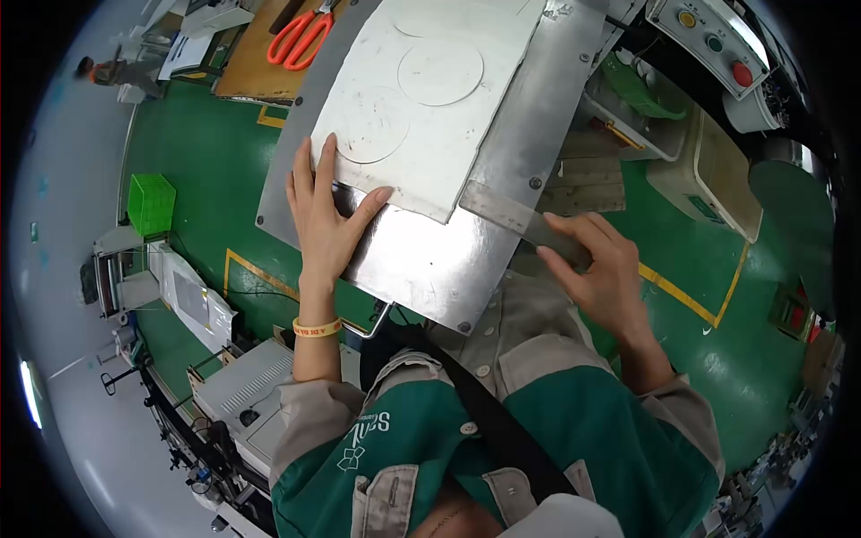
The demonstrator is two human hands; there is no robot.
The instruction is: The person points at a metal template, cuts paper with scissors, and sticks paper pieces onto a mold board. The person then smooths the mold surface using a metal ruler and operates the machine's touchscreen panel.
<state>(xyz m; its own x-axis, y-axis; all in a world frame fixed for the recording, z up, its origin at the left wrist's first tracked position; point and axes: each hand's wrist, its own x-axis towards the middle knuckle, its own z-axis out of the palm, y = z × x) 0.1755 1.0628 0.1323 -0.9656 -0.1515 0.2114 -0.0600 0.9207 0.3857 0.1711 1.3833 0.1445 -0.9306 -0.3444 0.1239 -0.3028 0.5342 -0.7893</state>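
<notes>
My left hand (325,211) lies with fingers spread on the lower left edge of a white sheet (421,134). Circular lines and small dark specks mark the sheet's surface. It rests on a shiny metal plate (421,264) fastened with bolts. In my right hand (599,269), thumb and fingers close around a flat grey metal strip (502,212), its kind unclear. The strip's far end lies on the plate, beside the sheet's lower right corner; whether it touches the sheet I cannot tell. A yellow wristband (317,328) circles my left wrist.
Orange-handled scissors (303,40) lie on a wooden surface at the top left. A control box (713,43) with buttons is at the upper right, above a beige bin (704,184). A green crate (151,206) stands on the floor; a person (121,73) is far left.
</notes>
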